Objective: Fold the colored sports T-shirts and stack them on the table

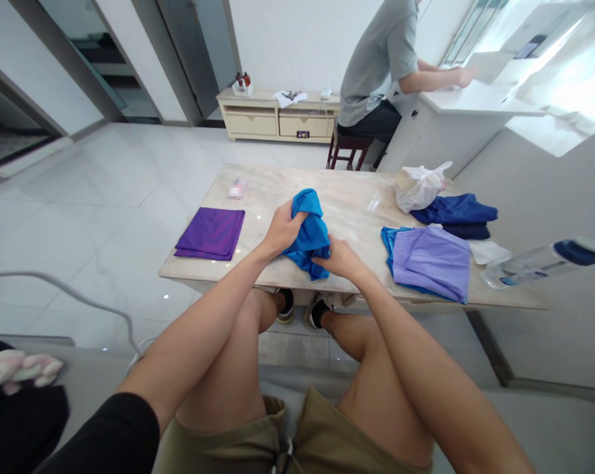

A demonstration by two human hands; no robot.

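A crumpled bright blue cloth (pixel 311 232) is held up over the front middle of the marble-topped table (pixel 349 191). My left hand (pixel 284 228) grips its upper left part, thumb laid across the fabric. Lower down on the right side, my right hand (pixel 341 257) pinches the cloth's edge. To the left lies a folded purple cloth (pixel 211 234), flat near the table's edge. On the right, a lavender folded cloth (pixel 432 262) rests on top of blue fabric (pixel 389 245).
Behind the lavender cloth are dark blue folded fabric (pixel 455 209) and a white plastic bag (pixel 420 187). A clear bottle (pixel 539 264) stands at the right end. A small pink pack (pixel 237 189) sits at the back left. Beyond, a person (pixel 381 62) sits on a stool at a counter.
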